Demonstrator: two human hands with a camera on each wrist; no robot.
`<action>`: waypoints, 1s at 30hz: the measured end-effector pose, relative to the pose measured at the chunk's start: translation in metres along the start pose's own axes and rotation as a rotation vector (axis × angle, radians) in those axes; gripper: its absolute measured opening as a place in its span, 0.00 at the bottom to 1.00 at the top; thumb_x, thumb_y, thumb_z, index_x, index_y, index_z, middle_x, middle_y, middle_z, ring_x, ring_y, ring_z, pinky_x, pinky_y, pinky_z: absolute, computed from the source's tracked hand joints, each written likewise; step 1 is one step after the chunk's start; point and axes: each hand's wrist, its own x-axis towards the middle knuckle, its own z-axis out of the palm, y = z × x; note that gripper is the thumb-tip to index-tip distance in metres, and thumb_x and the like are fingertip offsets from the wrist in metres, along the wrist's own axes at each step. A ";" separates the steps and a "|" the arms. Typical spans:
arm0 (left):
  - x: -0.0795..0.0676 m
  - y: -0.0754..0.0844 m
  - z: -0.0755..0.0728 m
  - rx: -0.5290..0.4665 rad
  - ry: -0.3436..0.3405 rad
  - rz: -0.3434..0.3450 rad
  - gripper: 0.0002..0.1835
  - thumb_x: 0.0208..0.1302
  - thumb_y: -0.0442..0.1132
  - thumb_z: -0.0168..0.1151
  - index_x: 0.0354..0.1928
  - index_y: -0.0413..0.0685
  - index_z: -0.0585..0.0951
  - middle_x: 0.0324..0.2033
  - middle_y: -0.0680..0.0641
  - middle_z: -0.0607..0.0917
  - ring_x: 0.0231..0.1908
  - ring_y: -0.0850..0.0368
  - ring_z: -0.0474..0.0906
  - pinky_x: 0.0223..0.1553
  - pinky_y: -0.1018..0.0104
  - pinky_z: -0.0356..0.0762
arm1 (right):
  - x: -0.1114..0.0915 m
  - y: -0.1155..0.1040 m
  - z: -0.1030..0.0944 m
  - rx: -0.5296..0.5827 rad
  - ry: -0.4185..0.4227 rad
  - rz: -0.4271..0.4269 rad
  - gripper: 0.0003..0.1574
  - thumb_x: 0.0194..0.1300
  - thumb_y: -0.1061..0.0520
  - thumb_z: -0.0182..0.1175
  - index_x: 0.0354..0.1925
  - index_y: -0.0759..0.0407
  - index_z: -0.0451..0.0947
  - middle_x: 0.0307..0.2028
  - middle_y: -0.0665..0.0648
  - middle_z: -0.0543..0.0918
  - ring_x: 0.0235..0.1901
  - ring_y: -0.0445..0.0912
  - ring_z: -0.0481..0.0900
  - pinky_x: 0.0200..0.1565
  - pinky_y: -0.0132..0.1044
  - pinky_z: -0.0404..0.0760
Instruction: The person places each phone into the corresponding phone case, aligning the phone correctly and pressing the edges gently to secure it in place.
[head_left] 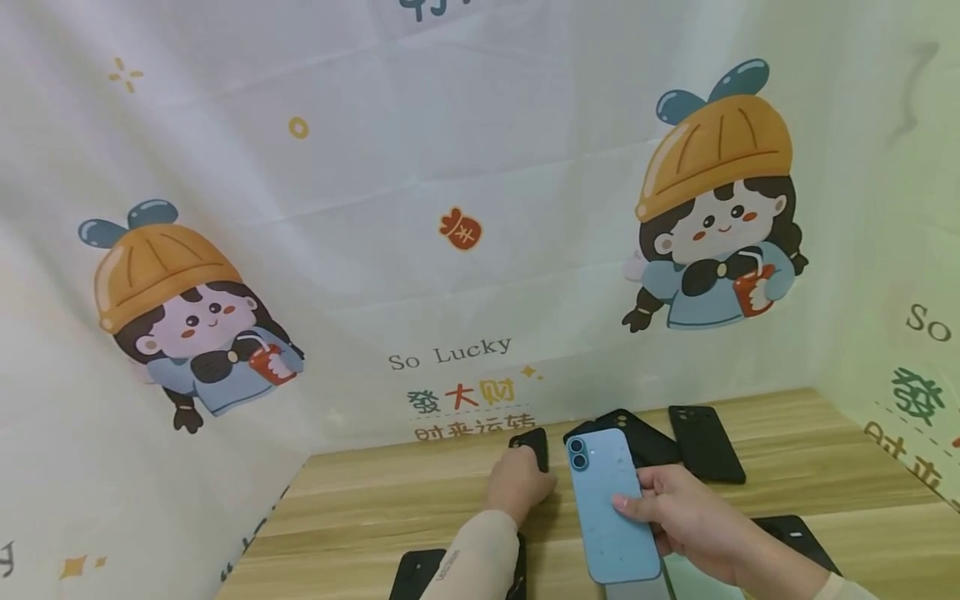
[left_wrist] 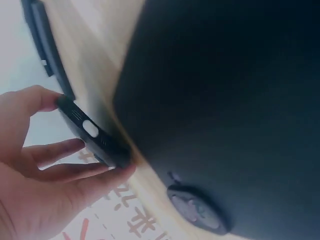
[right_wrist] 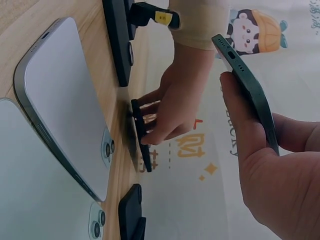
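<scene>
At the back of the wooden table my left hand [head_left: 517,487] holds a small black phone case [head_left: 535,446] by its edges. The left wrist view shows the case's [left_wrist: 92,132] bottom end, with small speaker holes and an oval port opening, between thumb and fingers. My right hand [head_left: 678,517] grips a light blue phone [head_left: 611,504] by its right edge, thumb lying over its back. That phone is raised above the table, with two camera lenses at its upper left corner. Its bottom edge with the charging port shows on the phone [right_wrist: 250,85] in the right wrist view.
Black phone cases lie at the back right, some overlapping [head_left: 652,442], one apart [head_left: 708,446]. Another black case [head_left: 795,533] lies front right, one [head_left: 408,571] front left. A white phone [right_wrist: 65,95] and a pale green phone [right_wrist: 40,170] lie nearer. A printed cloth [head_left: 360,217] hangs behind.
</scene>
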 end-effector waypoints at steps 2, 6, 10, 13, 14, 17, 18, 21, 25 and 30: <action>-0.021 0.019 -0.024 -0.069 -0.020 -0.019 0.16 0.62 0.46 0.72 0.39 0.38 0.84 0.37 0.42 0.87 0.32 0.49 0.77 0.37 0.54 0.80 | 0.000 0.000 -0.001 0.002 0.010 -0.001 0.28 0.82 0.60 0.54 0.67 0.82 0.67 0.57 0.70 0.88 0.53 0.55 0.90 0.54 0.59 0.88; -0.052 0.046 -0.061 -0.214 -0.022 -0.010 0.29 0.65 0.46 0.69 0.60 0.31 0.80 0.49 0.36 0.88 0.41 0.48 0.82 0.48 0.50 0.84 | 0.000 -0.001 -0.003 0.011 0.034 -0.011 0.29 0.82 0.60 0.55 0.68 0.82 0.67 0.56 0.69 0.88 0.52 0.54 0.91 0.52 0.58 0.89; -0.076 0.054 -0.079 -0.489 -0.036 0.022 0.36 0.64 0.44 0.66 0.71 0.33 0.74 0.62 0.30 0.82 0.60 0.39 0.82 0.58 0.44 0.84 | -0.002 -0.007 -0.006 0.020 0.088 -0.011 0.30 0.82 0.60 0.54 0.69 0.82 0.65 0.55 0.68 0.89 0.51 0.54 0.91 0.52 0.56 0.90; -0.098 0.061 -0.094 -0.748 -0.126 0.011 0.39 0.66 0.42 0.64 0.76 0.34 0.68 0.71 0.26 0.74 0.67 0.34 0.79 0.61 0.41 0.83 | -0.005 -0.013 -0.008 0.016 0.156 -0.006 0.31 0.83 0.61 0.52 0.71 0.83 0.62 0.57 0.71 0.87 0.53 0.56 0.91 0.52 0.57 0.90; -0.105 0.063 -0.100 -0.818 -0.162 0.002 0.40 0.66 0.41 0.65 0.78 0.35 0.67 0.73 0.27 0.72 0.68 0.34 0.79 0.62 0.40 0.83 | -0.007 -0.015 -0.008 0.012 0.173 -0.009 0.31 0.83 0.61 0.52 0.72 0.83 0.61 0.58 0.72 0.86 0.53 0.58 0.90 0.52 0.57 0.89; -0.126 0.072 -0.114 -0.929 -0.266 0.003 0.43 0.68 0.41 0.67 0.80 0.35 0.62 0.74 0.28 0.72 0.67 0.37 0.81 0.62 0.40 0.83 | -0.011 -0.021 -0.010 -0.003 0.193 -0.028 0.33 0.84 0.61 0.50 0.74 0.83 0.57 0.62 0.76 0.82 0.56 0.62 0.89 0.52 0.58 0.89; -0.133 0.076 -0.118 -0.943 -0.292 0.015 0.43 0.68 0.40 0.68 0.81 0.36 0.61 0.73 0.29 0.73 0.67 0.38 0.80 0.63 0.40 0.83 | -0.012 -0.023 -0.010 -0.008 0.184 -0.038 0.34 0.84 0.60 0.49 0.75 0.82 0.56 0.64 0.76 0.81 0.57 0.63 0.88 0.53 0.59 0.89; -0.148 0.086 -0.126 -0.913 -0.333 0.062 0.43 0.67 0.41 0.72 0.80 0.41 0.65 0.72 0.37 0.77 0.65 0.41 0.80 0.60 0.42 0.84 | -0.015 -0.026 -0.008 -0.008 0.123 -0.063 0.35 0.85 0.59 0.49 0.75 0.82 0.55 0.65 0.76 0.80 0.57 0.61 0.89 0.54 0.58 0.89; -0.162 0.098 -0.133 -0.773 -0.320 0.060 0.42 0.61 0.48 0.80 0.76 0.56 0.74 0.68 0.48 0.80 0.59 0.49 0.80 0.53 0.47 0.85 | -0.020 -0.024 -0.005 0.016 0.029 -0.104 0.34 0.84 0.59 0.47 0.74 0.84 0.57 0.61 0.74 0.84 0.52 0.56 0.91 0.52 0.56 0.90; -0.166 0.103 -0.134 -0.708 -0.208 0.074 0.32 0.62 0.50 0.80 0.68 0.59 0.82 0.60 0.49 0.81 0.52 0.53 0.81 0.46 0.52 0.85 | -0.022 -0.023 -0.006 0.162 -0.089 -0.144 0.37 0.89 0.51 0.37 0.77 0.80 0.54 0.54 0.62 0.89 0.50 0.51 0.92 0.54 0.51 0.90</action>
